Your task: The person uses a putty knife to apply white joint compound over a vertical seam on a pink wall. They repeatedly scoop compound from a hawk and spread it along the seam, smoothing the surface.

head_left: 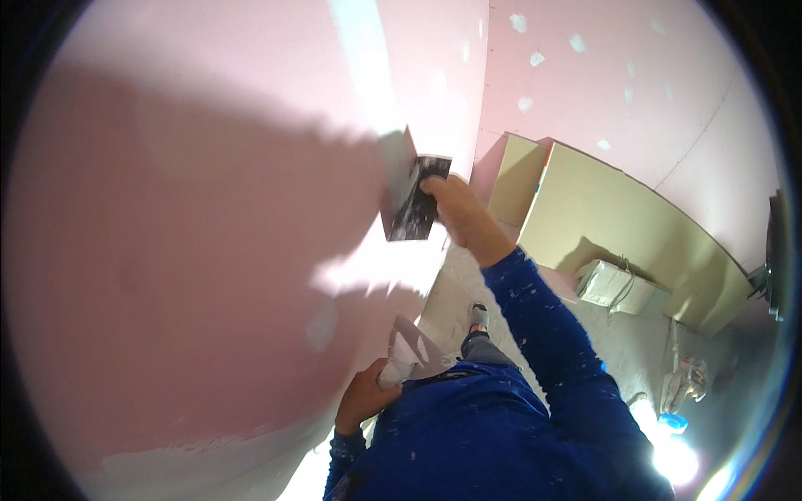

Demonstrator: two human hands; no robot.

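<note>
My right hand [459, 213] is raised to the pink wall board [225, 250], its fingers closed round a wide, dark drywall knife [420, 204]. The blade stands on edge close to the board, below a whitish band of joint compound [362, 50]; whether it touches cannot be told for certain. Held low in front of my body, my left hand [368, 397] grips a broad, thin-bladed putty knife [422, 355]. A lump of white compound [403, 359] lies on that blade near my fingers. Its handle is hidden in my palm.
Tan boards [618, 225] lean against a second pink wall [585, 75] dotted with white patches. Before them sits a whitish box [616, 286] with a cord. A plastic bag [689, 380], a blue roll [672, 423] and a glaring lamp [675, 461] are at lower right.
</note>
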